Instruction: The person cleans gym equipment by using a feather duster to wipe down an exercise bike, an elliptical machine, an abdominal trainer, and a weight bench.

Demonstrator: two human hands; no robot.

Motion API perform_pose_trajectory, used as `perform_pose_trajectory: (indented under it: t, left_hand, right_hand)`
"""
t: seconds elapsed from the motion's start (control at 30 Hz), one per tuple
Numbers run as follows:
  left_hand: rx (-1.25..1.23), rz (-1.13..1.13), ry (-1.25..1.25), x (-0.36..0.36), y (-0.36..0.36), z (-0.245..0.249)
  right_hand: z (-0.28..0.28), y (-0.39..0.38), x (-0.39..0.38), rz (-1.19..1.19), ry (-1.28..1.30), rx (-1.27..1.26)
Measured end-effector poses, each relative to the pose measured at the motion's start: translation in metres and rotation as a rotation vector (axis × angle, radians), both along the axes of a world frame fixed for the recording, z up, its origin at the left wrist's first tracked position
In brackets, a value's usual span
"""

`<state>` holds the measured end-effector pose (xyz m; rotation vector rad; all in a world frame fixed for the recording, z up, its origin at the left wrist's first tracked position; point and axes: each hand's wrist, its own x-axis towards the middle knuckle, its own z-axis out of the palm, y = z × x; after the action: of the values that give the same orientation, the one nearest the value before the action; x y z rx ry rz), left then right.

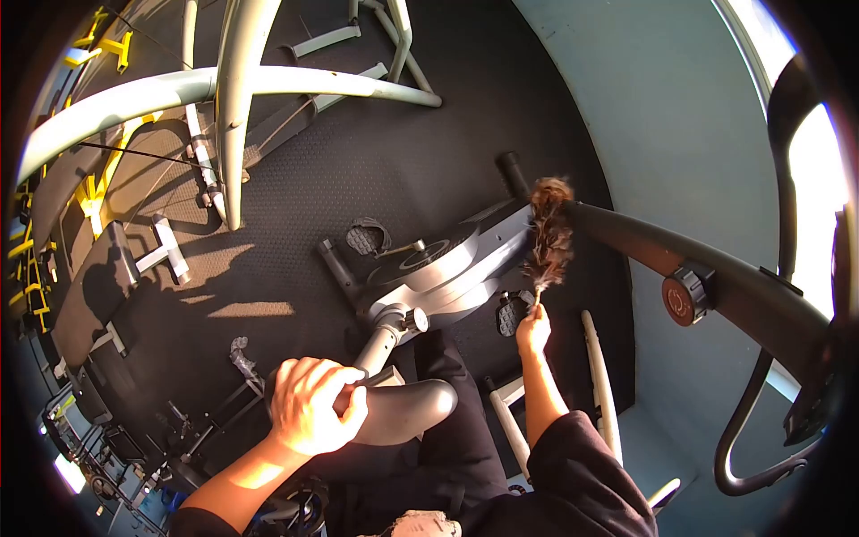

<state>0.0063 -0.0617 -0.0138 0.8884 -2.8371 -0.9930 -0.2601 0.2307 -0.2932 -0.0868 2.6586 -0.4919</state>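
Note:
In my right hand (pixel 533 331) is the thin handle of a feather duster (pixel 549 237), fingers closed round it. Its brown feathers, slightly blurred, reach up beside the front of an exercise bike's body (pixel 488 242), near the foot of the dark handlebar post (pixel 626 237). My left hand (pixel 313 404) grips the bike seat (pixel 407 413), with the fingers bent over its edge and the thumb apart. Below the seat, a silver seat post with an adjusting knob (pixel 416 319) joins the frame.
Pedals (pixel 365 236) stick out on both sides of the bike. A round knob (pixel 685 295) sits on the handlebar post. Pale tubular frames (pixel 340 82) of gym machines stand ahead and left, and yellow ones (pixel 92 201) farther left. A blue-grey wall (pixel 662 116) runs along the right.

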Motion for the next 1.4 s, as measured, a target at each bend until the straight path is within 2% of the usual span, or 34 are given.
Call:
perform_pose_trajectory:
  t: [0.03, 0.1, 0.13, 0.17, 0.23, 0.3, 0.4, 0.57, 0.63, 0.7, 0.77, 0.87, 0.97, 1.1, 1.17, 1.23, 1.3, 1.4]
  left_hand:
    - [0.007, -0.001, -0.006, 0.0, 0.0, 0.001]
    - [0.019, -0.029, -0.006, 0.0, 0.002, 0.001]
    - [0.014, -0.019, -0.003, 0.0, 0.003, 0.001]
    - [0.007, -0.013, 0.002, 0.0, 0.004, 0.001]
    - [0.018, -0.072, -0.003, 0.001, 0.003, 0.003]
    - [0.005, -0.077, -0.016, 0.003, 0.006, 0.001]
    - [0.013, -0.109, 0.011, 0.006, 0.008, -0.006]
    - [0.089, -0.102, 0.068, 0.011, 0.011, -0.017]
    - [0.103, -0.089, -0.039, 0.014, 0.013, -0.014]
    - [0.132, -0.059, -0.04, 0.016, 0.013, -0.018]
    - [0.099, -0.08, -0.035, 0.016, 0.014, -0.019]
    - [0.184, 0.01, -0.081, 0.018, 0.013, -0.02]
    - [0.132, -0.013, -0.07, 0.019, 0.012, -0.022]
    - [0.146, -0.012, -0.086, 0.017, 0.014, -0.02]
    - [0.15, -0.021, -0.068, 0.016, 0.017, -0.017]
    - [0.158, -0.005, -0.07, 0.016, 0.018, -0.019]
    - [0.162, 0.013, -0.063, 0.019, 0.015, -0.02]
    - [0.13, -0.001, -0.079, 0.017, 0.015, -0.02]
  right_hand:
    - [0.005, -0.003, 0.013, -0.021, -0.068, 0.005]
    - [-0.01, 0.007, 0.062, 0.117, 0.01, -0.21]
    - [-0.01, 0.011, 0.084, 0.129, -0.054, -0.248]
    - [-0.006, 0.015, 0.108, 0.16, 0.025, -0.275]
    - [-0.002, 0.014, 0.16, -0.023, 0.005, -0.172]
    - [0.004, 0.012, 0.207, -0.266, -0.097, -0.283]
    - [0.005, 0.009, 0.268, -0.134, -0.214, -0.257]
    - [-0.013, -0.004, 0.378, -0.25, -0.448, -0.316]
    - [-0.021, -0.019, 0.425, -0.37, -0.538, -0.385]
    - [-0.015, -0.03, 0.466, -0.472, -0.603, -0.416]
    - [0.004, -0.034, 0.499, -0.599, -0.634, -0.344]
    - [0.019, -0.029, 0.521, -0.766, -0.561, -0.206]
    - [0.016, -0.022, 0.523, -0.875, -0.559, -0.092]
    - [0.01, -0.019, 0.52, -0.948, -0.407, -0.138]
    - [0.015, -0.024, 0.502, -0.847, -0.305, -0.322]
    - [0.01, -0.037, 0.477, -0.692, -0.332, -0.489]
    - [0.003, -0.044, 0.458, -0.519, -0.459, -0.465]
    - [0.013, -0.025, 0.458, -0.479, -0.609, -0.35]
